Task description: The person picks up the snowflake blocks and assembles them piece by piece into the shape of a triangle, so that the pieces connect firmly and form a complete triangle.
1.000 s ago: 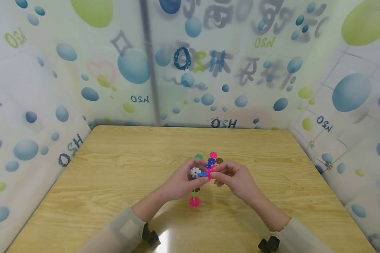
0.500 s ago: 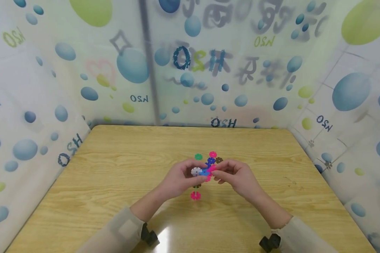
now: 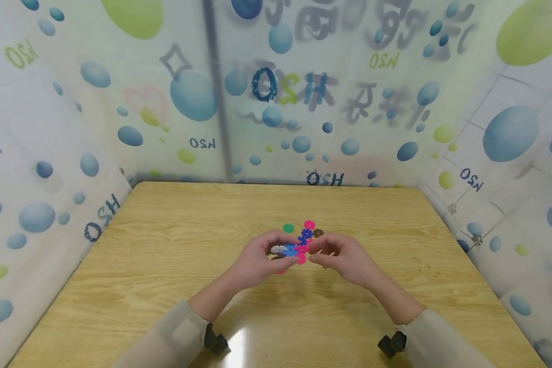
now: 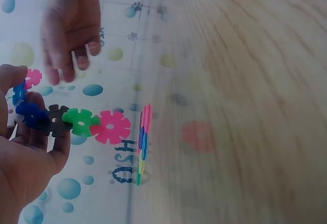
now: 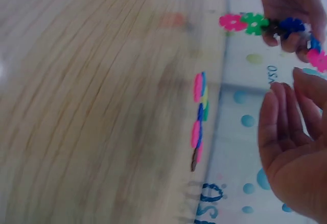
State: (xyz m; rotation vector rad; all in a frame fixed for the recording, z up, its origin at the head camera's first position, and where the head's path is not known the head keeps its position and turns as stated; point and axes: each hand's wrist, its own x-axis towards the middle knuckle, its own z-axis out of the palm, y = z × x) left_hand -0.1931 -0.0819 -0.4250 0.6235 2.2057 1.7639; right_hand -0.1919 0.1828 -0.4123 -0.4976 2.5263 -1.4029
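My left hand (image 3: 257,259) pinches a chain of interlocking snowflake discs above the table. In the left wrist view its lower row runs from a dark blue disc (image 4: 32,115) through a dark brown or black disc (image 4: 56,121) and a green disc (image 4: 80,122) to a pink disc (image 4: 111,127). At the chain's other end, a pink disc (image 4: 33,77) joins a blue one by the thumb tip. A white disc (image 3: 278,250) shows in the head view. My right hand (image 3: 349,260) hovers just right of the chain, fingers loosely bent, holding nothing; both wrist views show it apart.
Behind the hands, more joined discs lie flat on the wooden table (image 3: 188,220): green (image 3: 288,228), pink (image 3: 309,225), dark blue (image 3: 307,233) and brown (image 3: 319,233). Curtain-like walls (image 3: 276,143) with printed bubbles enclose the table's back and sides.
The chain has tilted, its hanging pink disc rising toward the left hand. My right fingers have let go of the pink end disc and drawn slightly away; the left hand keeps its hold.
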